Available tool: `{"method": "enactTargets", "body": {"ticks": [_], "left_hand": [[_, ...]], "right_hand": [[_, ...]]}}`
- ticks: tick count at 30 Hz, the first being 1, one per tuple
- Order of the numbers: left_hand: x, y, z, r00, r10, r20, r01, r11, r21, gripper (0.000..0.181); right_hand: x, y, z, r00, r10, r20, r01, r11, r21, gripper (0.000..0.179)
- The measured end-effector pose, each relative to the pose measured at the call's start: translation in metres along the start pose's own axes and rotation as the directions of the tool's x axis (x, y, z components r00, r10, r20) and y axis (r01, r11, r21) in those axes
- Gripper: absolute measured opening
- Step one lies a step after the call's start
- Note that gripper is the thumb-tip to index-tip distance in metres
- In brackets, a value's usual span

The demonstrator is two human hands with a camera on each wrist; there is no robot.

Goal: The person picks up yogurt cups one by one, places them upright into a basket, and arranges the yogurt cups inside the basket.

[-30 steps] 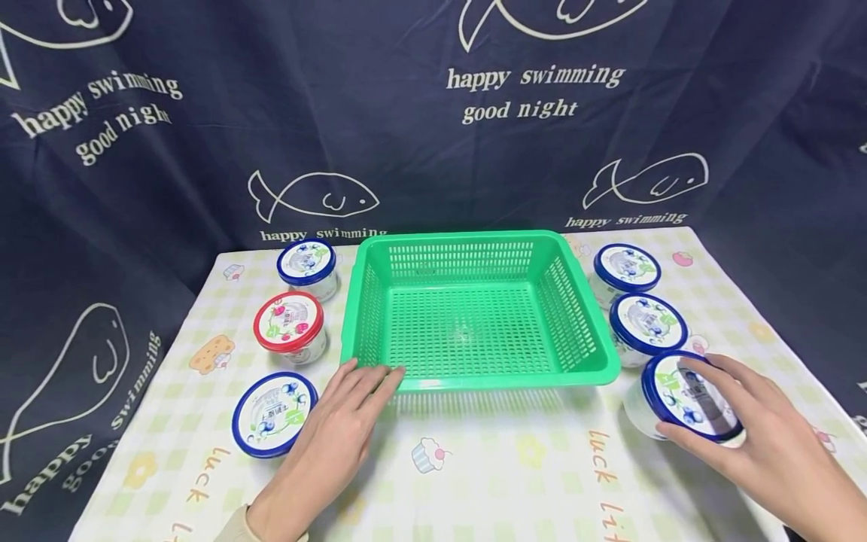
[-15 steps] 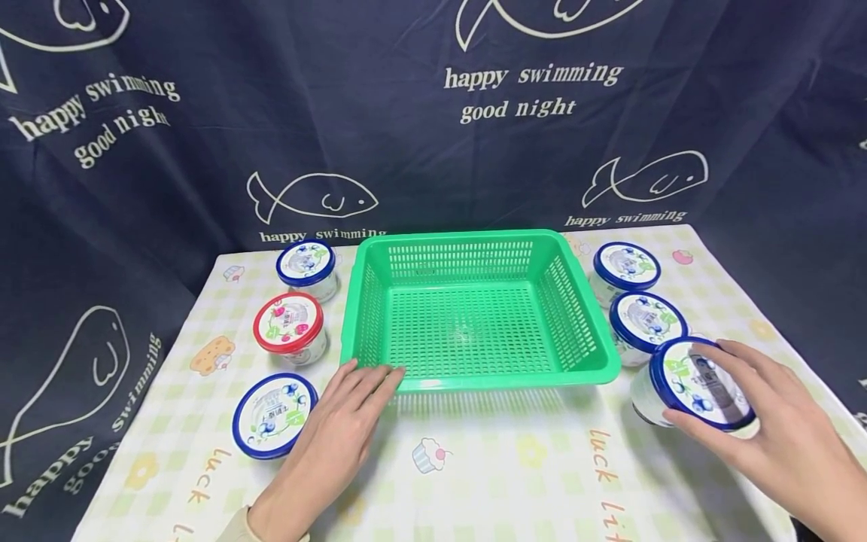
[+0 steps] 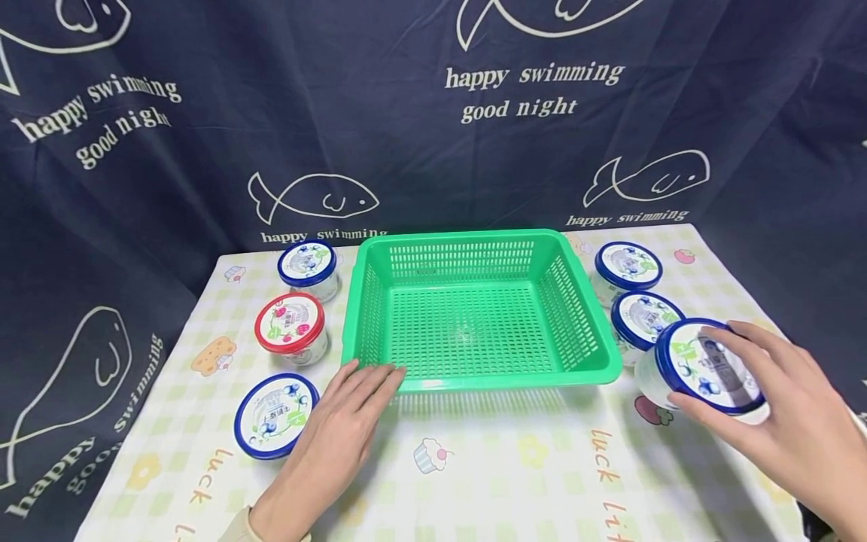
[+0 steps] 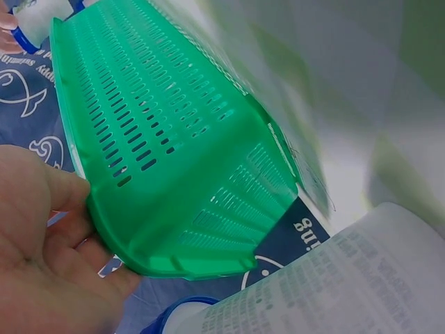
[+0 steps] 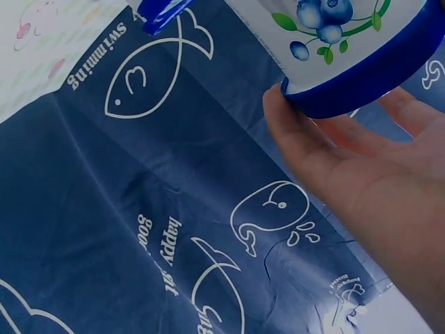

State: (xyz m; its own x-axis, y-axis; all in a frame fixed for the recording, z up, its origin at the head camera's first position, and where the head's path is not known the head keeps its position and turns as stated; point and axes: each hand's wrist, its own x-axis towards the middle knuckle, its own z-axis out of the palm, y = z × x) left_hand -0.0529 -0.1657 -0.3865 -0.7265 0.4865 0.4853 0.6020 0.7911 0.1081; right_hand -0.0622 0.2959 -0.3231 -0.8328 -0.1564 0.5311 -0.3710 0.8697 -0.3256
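Observation:
In the head view my right hand (image 3: 792,406) grips a plastic tub by the edge of its blue lid (image 3: 711,365). The tub is tilted and held above the tablecloth; blueberries show on its side (image 5: 327,28) in the right wrist view. Just behind it stand two more blue-lidded tubs (image 3: 646,316). My left hand (image 3: 339,425) holds the near left corner of a green perforated basket (image 3: 474,382), fingertips over the rim. The left wrist view shows the thumb and fingers at that rim (image 4: 111,240). No tubs lie in the basket.
Left of the basket stand a blue-lidded tub (image 3: 307,263) at the back, a red-lidded tub (image 3: 290,324), and another blue-lidded tub (image 3: 276,415) beside my left forearm. A dark fish-print curtain (image 3: 433,150) hangs behind the checked tablecloth (image 3: 488,489).
My right hand has lifted the blue-lidded tub off the tablecloth and moved it slightly up and right. The left hand and the basket stay where they were.

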Motion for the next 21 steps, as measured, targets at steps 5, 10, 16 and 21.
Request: {"method": "enactTargets", "body": {"ticks": [5, 10, 16, 21], "left_hand": [[0.000, 0.000, 0.001, 1.000, 0.004, 0.003, -0.004, 1.000, 0.011, 0.052], [0.000, -0.001, 0.001, 1.000, 0.012, 0.002, -0.012, 1.000, 0.019, 0.054], [-0.001, 0.000, 0.001, 1.000, 0.018, -0.008, -0.018, 1.000, 0.014, 0.054], [0.000, -0.001, 0.001, 1.000, 0.021, -0.015, -0.021, 1.000, -0.002, 0.055]], "right_hand": [[0.005, -0.002, -0.002, 1.000, 0.010, -0.020, -0.010, 1.000, 0.006, 0.089], [0.008, -0.002, -0.003, 1.000, 0.013, -0.029, -0.013, 1.000, 0.007, 0.089], [0.012, -0.001, -0.003, 0.999, 0.021, -0.030, -0.021, 1.000, 0.008, 0.089], [0.017, -0.002, -0.003, 0.997, 0.053, -0.049, -0.052, 0.998, 0.021, 0.089]]}}
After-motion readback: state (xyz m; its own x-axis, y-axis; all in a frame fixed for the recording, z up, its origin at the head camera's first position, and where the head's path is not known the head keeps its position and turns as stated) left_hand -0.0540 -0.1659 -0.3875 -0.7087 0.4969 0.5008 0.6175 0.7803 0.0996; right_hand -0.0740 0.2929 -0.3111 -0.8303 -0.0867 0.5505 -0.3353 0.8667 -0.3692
